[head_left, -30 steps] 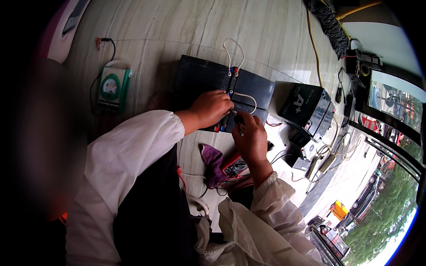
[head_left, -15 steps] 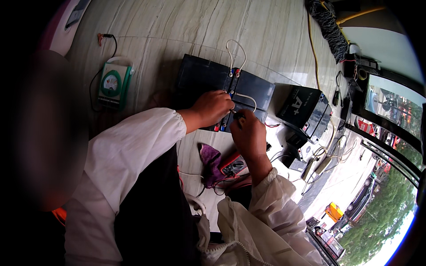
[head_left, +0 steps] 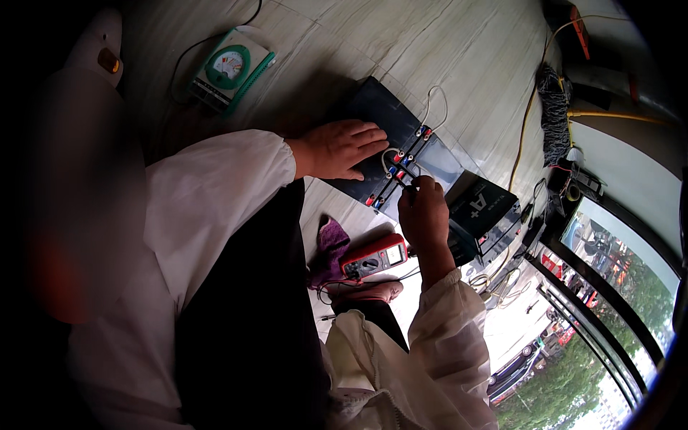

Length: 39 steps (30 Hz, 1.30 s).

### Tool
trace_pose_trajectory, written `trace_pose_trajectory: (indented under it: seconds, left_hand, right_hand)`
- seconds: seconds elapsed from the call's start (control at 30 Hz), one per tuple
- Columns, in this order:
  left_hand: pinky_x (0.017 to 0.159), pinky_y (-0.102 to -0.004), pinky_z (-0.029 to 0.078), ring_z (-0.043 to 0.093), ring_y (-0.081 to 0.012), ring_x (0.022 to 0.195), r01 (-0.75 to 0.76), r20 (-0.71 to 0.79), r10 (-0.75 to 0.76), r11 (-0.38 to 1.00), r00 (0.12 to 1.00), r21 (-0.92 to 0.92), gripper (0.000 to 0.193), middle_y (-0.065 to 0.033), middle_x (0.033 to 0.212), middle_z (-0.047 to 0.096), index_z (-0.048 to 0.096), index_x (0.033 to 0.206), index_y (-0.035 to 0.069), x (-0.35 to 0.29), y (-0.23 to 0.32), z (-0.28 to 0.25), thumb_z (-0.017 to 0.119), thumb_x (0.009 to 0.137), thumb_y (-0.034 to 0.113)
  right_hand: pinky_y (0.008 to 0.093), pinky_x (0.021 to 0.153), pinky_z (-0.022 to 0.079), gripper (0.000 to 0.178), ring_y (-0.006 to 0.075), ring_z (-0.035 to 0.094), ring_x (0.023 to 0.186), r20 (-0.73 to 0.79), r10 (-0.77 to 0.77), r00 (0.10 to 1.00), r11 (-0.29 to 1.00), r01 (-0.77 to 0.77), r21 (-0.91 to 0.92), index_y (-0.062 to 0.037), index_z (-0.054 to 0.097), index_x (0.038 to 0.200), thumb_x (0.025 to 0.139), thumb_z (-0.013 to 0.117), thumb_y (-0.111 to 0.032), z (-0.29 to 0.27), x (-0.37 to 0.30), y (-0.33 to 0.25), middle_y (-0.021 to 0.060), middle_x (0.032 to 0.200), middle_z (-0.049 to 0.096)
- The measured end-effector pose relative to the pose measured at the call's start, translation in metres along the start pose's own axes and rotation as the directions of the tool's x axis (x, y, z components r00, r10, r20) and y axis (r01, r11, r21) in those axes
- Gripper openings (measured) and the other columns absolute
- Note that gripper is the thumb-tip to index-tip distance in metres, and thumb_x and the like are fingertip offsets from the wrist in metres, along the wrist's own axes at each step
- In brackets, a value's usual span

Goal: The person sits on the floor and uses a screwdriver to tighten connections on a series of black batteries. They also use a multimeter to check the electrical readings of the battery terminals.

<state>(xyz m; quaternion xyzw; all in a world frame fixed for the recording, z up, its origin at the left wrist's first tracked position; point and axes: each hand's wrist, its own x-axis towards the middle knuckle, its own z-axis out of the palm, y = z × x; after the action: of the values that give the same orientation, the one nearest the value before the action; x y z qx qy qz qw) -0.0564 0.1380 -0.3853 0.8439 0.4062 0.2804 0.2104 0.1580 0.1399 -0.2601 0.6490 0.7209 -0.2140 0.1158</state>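
Several dark batteries (head_left: 369, 107) stand side by side on the floor, with red and blue terminals along their inner edges. My left hand (head_left: 342, 149) lies on top of the left battery, fingers stretched out, holding nothing. My right hand (head_left: 428, 218) is closed around a dark-handled screwdriver (head_left: 408, 190) whose tip points at the middle terminals; whether it touches a screw I cannot tell. A short white cable (head_left: 385, 159) curves up at these terminals beside my left fingertips. Another white cable (head_left: 443, 93) loops between the far terminals.
Near me lie a red multimeter (head_left: 376, 256) and a purple cloth (head_left: 330, 247), by a bare foot (head_left: 383, 290). A green and white dial tester (head_left: 229, 68) stands far left. Another black battery (head_left: 476, 204) stands to the right, near tangled cables (head_left: 502, 283) and a glass door (head_left: 609, 236).
My left hand has left the terminals and now lies flat on the left battery. My right hand keeps the screwdriver near the middle terminals. The view has turned and shifted.
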Motion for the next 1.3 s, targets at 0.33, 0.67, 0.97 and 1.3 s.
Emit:
trace_pose_trajectory:
  seconds: [0.33,0.67,0.97,1.3]
  left_hand:
    - [0.114,-0.0381,0.035,0.045,-0.0227,0.134,-0.032,0.031,0.031,0.998,0.999,0.056,0.083,-0.0041,0.142,0.051,0.054,0.139,0.008,-0.004,-0.006,0.002,0.082,0.071,0.046]
    - [0.115,-0.0386,0.035,0.043,-0.0221,0.137,-0.017,0.002,0.017,1.0,1.0,0.026,0.079,-0.0024,0.144,0.051,0.057,0.137,0.012,-0.01,-0.012,-0.001,0.081,0.07,0.045]
    - [0.115,-0.0389,0.035,0.043,-0.0222,0.138,0.006,0.009,-0.006,1.0,1.0,0.03,0.078,-0.0021,0.146,0.05,0.057,0.138,0.012,-0.014,-0.01,-0.001,0.081,0.071,0.045]
    - [0.114,-0.0388,0.036,0.043,-0.0221,0.137,-0.007,-0.008,0.007,1.0,1.0,0.018,0.079,-0.0025,0.144,0.051,0.058,0.136,0.011,-0.016,-0.012,0.001,0.082,0.068,0.045]
  right_hand:
    - [0.0428,0.084,0.052,0.036,0.0396,0.064,0.094,0.068,0.265,0.962,0.909,-0.273,0.315,0.0067,0.053,0.109,0.087,0.07,-0.016,0.012,0.01,0.033,0.0272,0.108,0.063]
    - [0.0498,0.086,0.05,0.033,0.0442,0.06,0.103,0.137,0.194,0.972,0.973,-0.173,-0.152,0.0026,0.053,0.115,0.097,0.059,-0.024,-0.023,0.008,-0.029,0.0251,0.112,0.059]
    - [0.0477,0.08,0.052,0.031,0.0395,0.067,0.092,0.066,0.189,0.98,0.975,-0.179,-0.13,-0.0031,0.054,0.113,0.103,0.047,-0.032,-0.001,0.005,-0.007,0.0192,0.107,0.065]
    - [0.0523,0.079,0.051,0.029,0.0464,0.063,0.092,0.003,-0.018,1.0,0.996,0.018,-0.092,-0.0041,0.048,0.119,0.098,0.055,-0.024,0.001,-0.003,0.003,0.0229,0.103,0.061]
